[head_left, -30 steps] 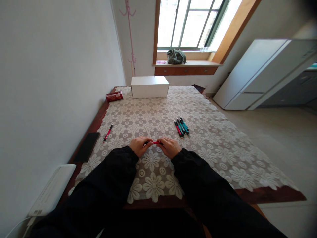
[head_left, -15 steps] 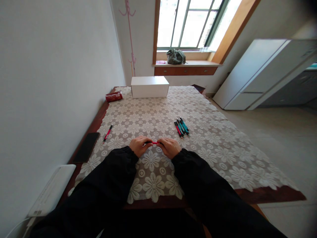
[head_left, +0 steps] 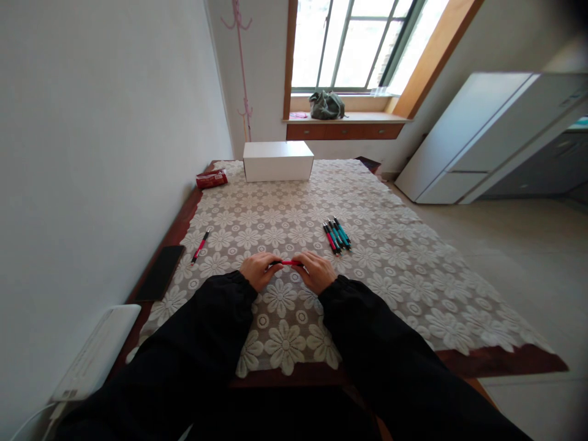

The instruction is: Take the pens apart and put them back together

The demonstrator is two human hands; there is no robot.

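Note:
Between my two hands a red and black pen lies crosswise, just above the lace tablecloth or touching it; I cannot tell which. My left hand pinches its black end, and my right hand is closed around the red end. Fingers hide both tips. Off to the left, another red and black pen lies by itself at a slant. Several pens in a row, one of them a red pen and others teal pens, rest beyond my right hand.
The lace tablecloth covers a dark red table. Along the left edge are a black phone and a white device with a cable. At the far end stand a white box and a red packet.
Slightly more of the red barrel shows between my hands than before. Both hands have otherwise barely moved, and the other pens lie where they were.

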